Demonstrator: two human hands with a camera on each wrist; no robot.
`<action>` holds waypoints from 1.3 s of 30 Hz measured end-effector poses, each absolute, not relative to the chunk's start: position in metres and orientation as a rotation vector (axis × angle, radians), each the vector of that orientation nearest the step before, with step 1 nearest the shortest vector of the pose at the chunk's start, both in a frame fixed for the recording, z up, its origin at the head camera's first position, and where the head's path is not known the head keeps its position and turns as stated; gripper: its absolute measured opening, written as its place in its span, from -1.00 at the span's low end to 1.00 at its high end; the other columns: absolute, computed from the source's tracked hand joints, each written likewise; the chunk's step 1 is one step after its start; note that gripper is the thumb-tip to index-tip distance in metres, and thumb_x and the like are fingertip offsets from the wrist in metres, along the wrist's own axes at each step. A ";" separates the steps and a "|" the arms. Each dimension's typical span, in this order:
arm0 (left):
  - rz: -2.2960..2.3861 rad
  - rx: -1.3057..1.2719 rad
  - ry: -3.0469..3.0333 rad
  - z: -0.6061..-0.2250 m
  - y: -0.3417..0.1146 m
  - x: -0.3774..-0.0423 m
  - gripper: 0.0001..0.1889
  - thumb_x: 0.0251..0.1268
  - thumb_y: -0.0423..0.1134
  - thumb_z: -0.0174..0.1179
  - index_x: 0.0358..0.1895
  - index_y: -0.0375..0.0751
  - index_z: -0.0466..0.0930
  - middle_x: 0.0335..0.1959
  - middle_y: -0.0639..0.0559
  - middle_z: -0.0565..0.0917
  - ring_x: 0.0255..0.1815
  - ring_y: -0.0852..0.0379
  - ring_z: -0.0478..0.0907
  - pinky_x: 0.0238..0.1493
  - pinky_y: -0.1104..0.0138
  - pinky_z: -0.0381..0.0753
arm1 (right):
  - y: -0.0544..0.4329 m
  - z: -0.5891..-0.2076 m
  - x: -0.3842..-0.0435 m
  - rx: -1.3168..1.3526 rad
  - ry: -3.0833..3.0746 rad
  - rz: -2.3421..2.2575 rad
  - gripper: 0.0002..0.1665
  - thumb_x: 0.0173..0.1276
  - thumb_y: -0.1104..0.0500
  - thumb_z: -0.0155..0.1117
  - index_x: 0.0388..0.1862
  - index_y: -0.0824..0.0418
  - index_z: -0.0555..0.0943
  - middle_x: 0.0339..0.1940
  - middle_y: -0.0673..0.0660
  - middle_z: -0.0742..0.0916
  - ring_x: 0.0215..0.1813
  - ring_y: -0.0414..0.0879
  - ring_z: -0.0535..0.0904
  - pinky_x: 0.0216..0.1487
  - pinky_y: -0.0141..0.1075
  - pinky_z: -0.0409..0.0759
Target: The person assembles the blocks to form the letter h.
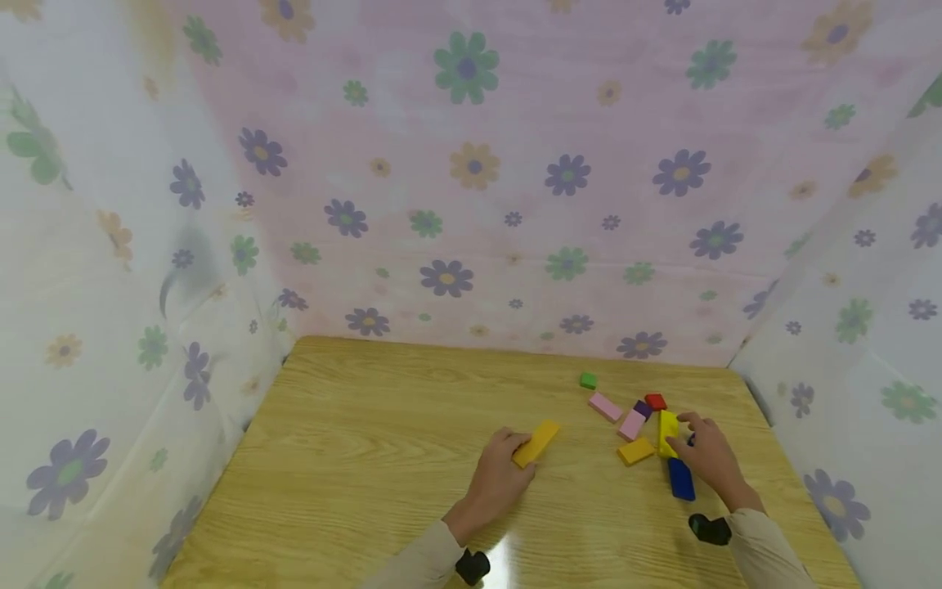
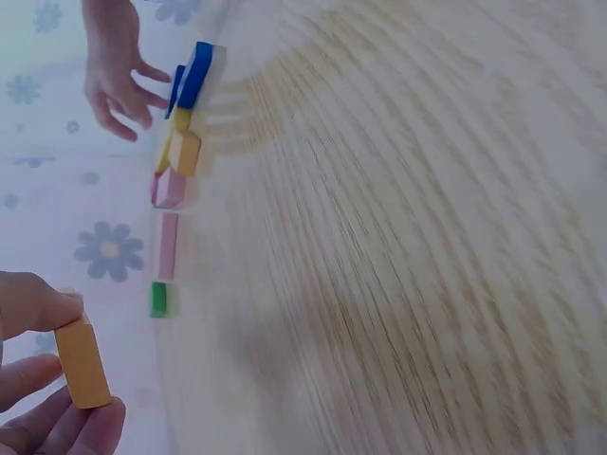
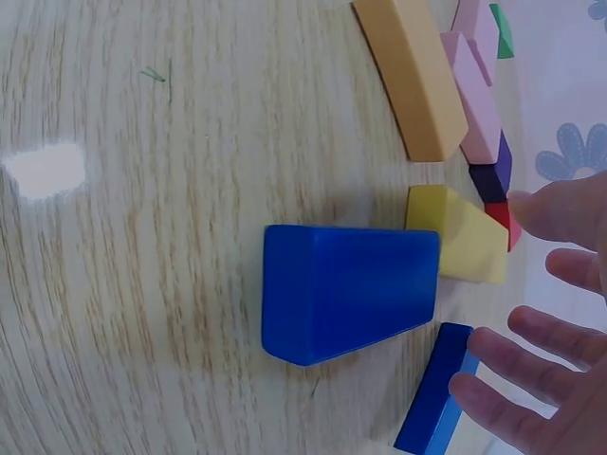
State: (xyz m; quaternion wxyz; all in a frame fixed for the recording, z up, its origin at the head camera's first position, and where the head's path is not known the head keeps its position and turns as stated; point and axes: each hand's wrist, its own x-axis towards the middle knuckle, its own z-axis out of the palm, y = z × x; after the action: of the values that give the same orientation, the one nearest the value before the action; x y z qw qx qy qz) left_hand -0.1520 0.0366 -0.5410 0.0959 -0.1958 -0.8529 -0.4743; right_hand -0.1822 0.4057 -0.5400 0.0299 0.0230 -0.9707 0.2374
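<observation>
My left hand (image 1: 500, 476) pinches an orange rectangular block (image 1: 537, 444) between thumb and fingers. In the left wrist view that same block (image 2: 83, 365) stands out beyond the fingertips. On the right, my right hand (image 1: 712, 460) hovers with spread fingers beside a yellow block (image 1: 668, 433). Seen from the right wrist, nothing sits between thumb and fingers. A large blue block (image 3: 351, 292) lies against the yellow one, and a second, slimmer blue block (image 3: 438, 391) is right at the fingertips, mostly hidden by the hand in the head view.
Around the yellow block lie another orange block (image 1: 636, 451), two pink blocks (image 1: 606, 407), a dark purple block (image 1: 643, 411) and a red block (image 1: 656, 402). A small green block (image 1: 589, 380) sits farther back. Flower-patterned sheets (image 1: 471, 221) enclose the wooden table (image 1: 368, 458) on three sides.
</observation>
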 end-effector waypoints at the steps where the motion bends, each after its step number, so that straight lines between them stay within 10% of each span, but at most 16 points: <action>1: -1.412 -0.564 -2.533 -0.539 0.032 -0.149 -0.61 0.05 -0.38 0.39 0.01 -0.30 0.63 -0.17 0.00 0.58 -0.21 0.20 0.53 -0.25 0.49 0.59 | 0.406 -0.540 -0.183 0.070 -2.996 0.727 -0.42 0.29 0.15 0.26 0.12 0.54 0.36 -0.04 0.60 0.47 -0.21 0.28 0.50 -0.29 0.10 0.57; 23: -1.335 -0.231 -2.612 -0.550 -0.063 -0.073 -0.63 -0.11 -0.46 0.45 -0.12 -0.29 0.69 -0.37 0.11 0.45 -0.38 0.23 0.43 -0.39 0.46 0.54 | 0.408 -0.547 -0.198 0.090 -3.119 0.716 -0.43 0.26 0.18 0.28 -0.01 0.67 0.40 -0.35 0.40 0.59 -0.33 0.13 0.48 -0.30 0.01 0.55; 39: -1.260 0.020 -2.672 -0.574 -0.071 -0.045 -0.64 -0.20 -0.42 0.50 -0.19 -0.20 0.72 -0.38 0.13 0.43 -0.38 0.21 0.43 -0.41 0.42 0.53 | 0.407 -0.564 -0.197 -0.032 -3.068 0.767 -0.27 0.26 0.10 0.30 0.08 0.71 0.31 -0.20 0.58 0.53 -0.20 0.31 0.51 -0.20 0.13 0.55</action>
State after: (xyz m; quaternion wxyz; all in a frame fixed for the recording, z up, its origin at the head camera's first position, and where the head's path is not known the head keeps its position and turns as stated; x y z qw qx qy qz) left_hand -0.0449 -0.0710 -0.5745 0.0936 0.0066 -0.9005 -0.4246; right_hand -0.1972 0.4066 -0.5642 -0.0105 -0.0100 -0.9701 0.2424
